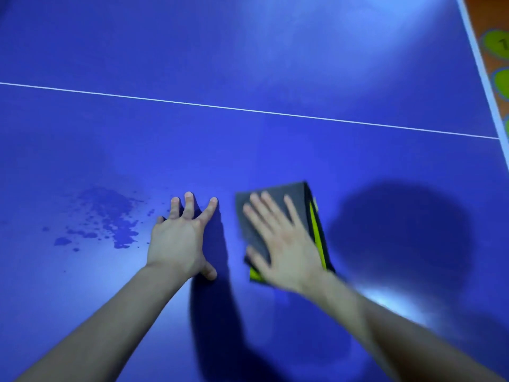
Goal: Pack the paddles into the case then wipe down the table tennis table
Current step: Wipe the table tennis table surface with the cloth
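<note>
A folded grey cloth with yellow-green edging lies flat on the blue table tennis table. My right hand presses down on the cloth with straight, spread fingers and looks motion-blurred. My left hand rests flat on the bare table just left of the cloth, fingers spread. Left of that hand is a patch of wet droplets and smears. No paddles or case are in view.
A thin white line crosses the table from left to right. The table's white right edge runs down the far right, with orange floor and green round markers beyond it. A dark shadow falls right of the cloth.
</note>
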